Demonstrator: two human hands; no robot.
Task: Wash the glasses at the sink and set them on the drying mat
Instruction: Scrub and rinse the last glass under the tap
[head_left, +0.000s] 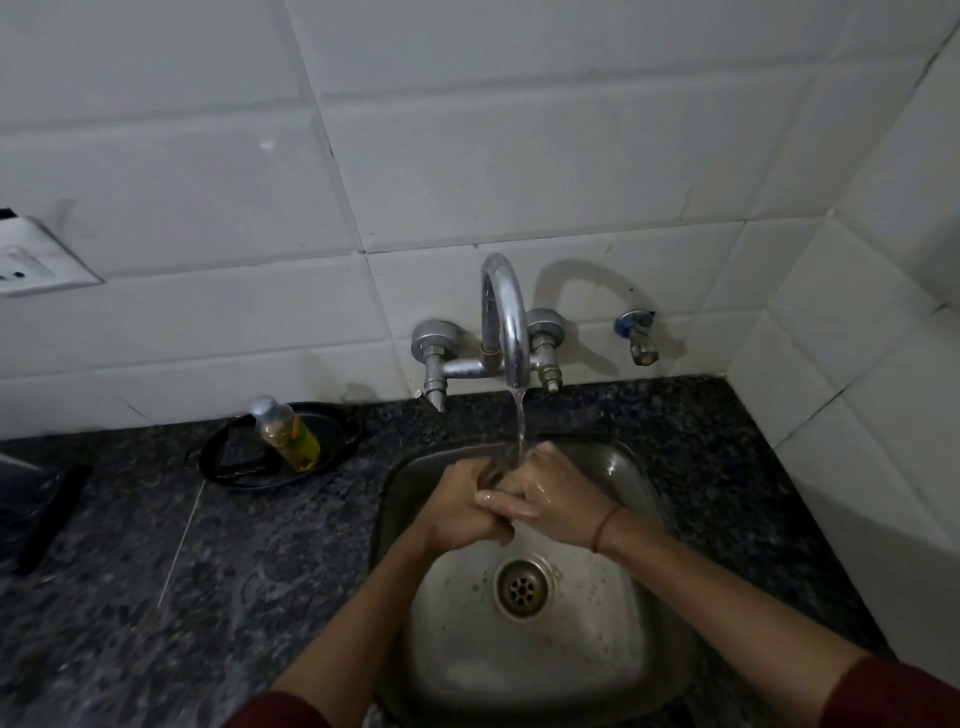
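**1 glass under the tap, none showing on a mat**

I am holding a clear glass (492, 472) under the running tap (506, 322), over the far end of the sink (628, 623). My left hand (460, 514) is curling its fingers round the glass's left side. My right hand (553, 499) is closing bent, wet fingers on it from the right. I am judging the task early: rinsing is going on, no washed glasses are showing, and no drying mat is appearing. A bottle (285, 431) is standing far left.
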